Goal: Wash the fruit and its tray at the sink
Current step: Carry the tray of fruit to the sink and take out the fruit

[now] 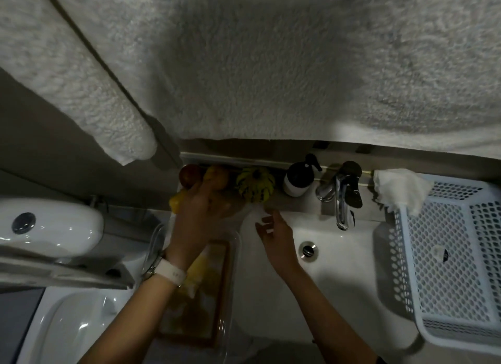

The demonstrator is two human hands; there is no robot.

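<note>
Fruit stands on the ledge behind the sink (271,268): a red apple (189,174), an orange fruit (221,177) and a yellow-and-green striped squash (255,185). My left hand (198,217) reaches to the ledge with its fingertips on the orange fruit; motion blur hides the grip. A yellow fruit (175,202) shows under that hand. The clear tray (230,282) with a wooden base lies left of the basin, under my left forearm, with something yellow (200,268) in it. My right hand (276,234) hovers over the basin's left side, fingers spread, holding nothing.
A chrome faucet (342,201) and a soap dispenser (298,180) stand at the back of the basin, the drain (308,250) below. A white mesh basket (447,255) and a white cloth (398,187) are on the right. A toilet tank (48,228) is left; towels (244,65) hang overhead.
</note>
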